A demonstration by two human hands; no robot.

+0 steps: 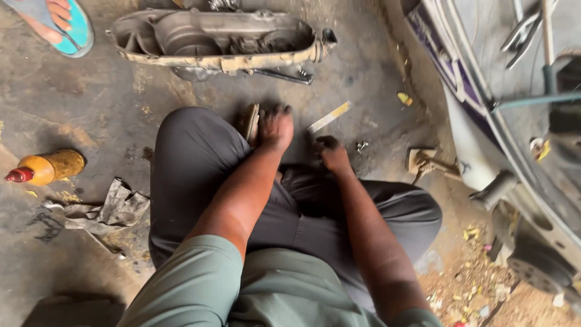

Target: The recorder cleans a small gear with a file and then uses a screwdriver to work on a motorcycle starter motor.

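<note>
Nearest, the left grip (pixel 275 126) closes its fingers around a round, disc-shaped metal part (pixel 249 121), held on edge just above the knee. The right grip (pixel 331 152) is curled shut beside it; whether it holds anything cannot be told. On the floor (pixel 109 103) beyond lies an open engine cover (pixel 218 39), greasy parts inside.

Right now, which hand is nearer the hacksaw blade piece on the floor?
Right. The right hand is just below the blade piece's lower end; the left hand sits farther to its left, on a round brown part.
</note>
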